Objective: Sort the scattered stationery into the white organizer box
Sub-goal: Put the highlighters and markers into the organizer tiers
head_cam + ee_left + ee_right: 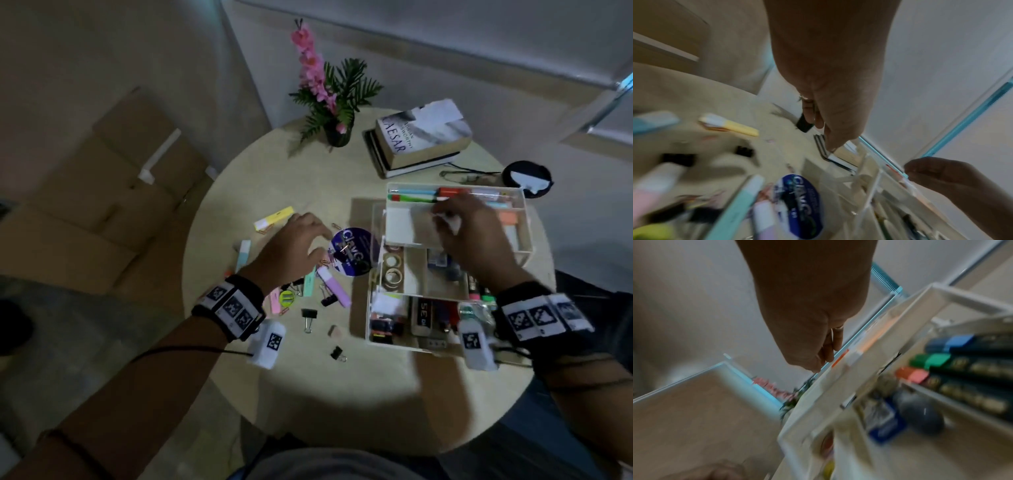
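While the right hand [469, 233] hovers over the white organizer box [445, 267] at right of frame, seemingly pinching something small and white, the left hand [291, 246] hangs loosely open over scattered stationery: four binder clips [308, 318], two books [418, 140].

The round table [342, 394] is serving as the landmark. At its far edge, a dark pot of pink flowers and green fronds [330, 92] is standing upright. To the right of the pot, two stacked books [416, 138] are lying flat, the upper spine reading "CAESAR". Just beyond the books, a pair of glasses [469, 175] is resting on the tabletop, and a black round object with a white patch [527, 179] is sitting at the table's far right rim. Cardboard boxes [113, 192] are standing on the floor left of the table.
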A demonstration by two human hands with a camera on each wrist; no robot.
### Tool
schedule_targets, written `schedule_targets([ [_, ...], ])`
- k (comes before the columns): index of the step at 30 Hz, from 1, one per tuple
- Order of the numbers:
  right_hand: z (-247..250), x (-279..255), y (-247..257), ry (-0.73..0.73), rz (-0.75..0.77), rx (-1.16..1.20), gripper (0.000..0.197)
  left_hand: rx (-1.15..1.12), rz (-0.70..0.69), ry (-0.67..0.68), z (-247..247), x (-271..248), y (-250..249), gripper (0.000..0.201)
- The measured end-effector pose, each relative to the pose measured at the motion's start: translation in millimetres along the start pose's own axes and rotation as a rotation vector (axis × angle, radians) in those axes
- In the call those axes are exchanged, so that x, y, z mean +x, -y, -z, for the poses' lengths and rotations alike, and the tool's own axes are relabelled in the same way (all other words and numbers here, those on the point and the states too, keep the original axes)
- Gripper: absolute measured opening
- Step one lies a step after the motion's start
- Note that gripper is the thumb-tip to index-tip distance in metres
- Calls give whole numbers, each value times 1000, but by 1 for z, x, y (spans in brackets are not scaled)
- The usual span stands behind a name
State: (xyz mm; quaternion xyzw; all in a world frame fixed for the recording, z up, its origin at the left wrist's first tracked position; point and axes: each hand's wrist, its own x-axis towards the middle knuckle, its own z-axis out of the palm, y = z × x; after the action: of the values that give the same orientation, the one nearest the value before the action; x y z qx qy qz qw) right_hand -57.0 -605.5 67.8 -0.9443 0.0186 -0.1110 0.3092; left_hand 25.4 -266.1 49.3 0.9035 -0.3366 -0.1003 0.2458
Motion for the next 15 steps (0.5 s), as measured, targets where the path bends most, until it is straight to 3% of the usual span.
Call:
schedule_targets([
  [3, -35, -26, 42, 186, 131, -30, 12, -44, 105, 32, 1, -43, 36, 27],
  [8, -75, -45, 107, 253, 262, -87, 9, -123, 249, 19, 8, -99, 74, 26],
  [12, -120, -50, 126, 398, 160, -101, 9, -149, 379, 21, 9, -127, 98, 23],
  [15, -155, -49, 123, 559, 33, -188, 36, -174, 461, 29, 11, -142, 116, 21],
])
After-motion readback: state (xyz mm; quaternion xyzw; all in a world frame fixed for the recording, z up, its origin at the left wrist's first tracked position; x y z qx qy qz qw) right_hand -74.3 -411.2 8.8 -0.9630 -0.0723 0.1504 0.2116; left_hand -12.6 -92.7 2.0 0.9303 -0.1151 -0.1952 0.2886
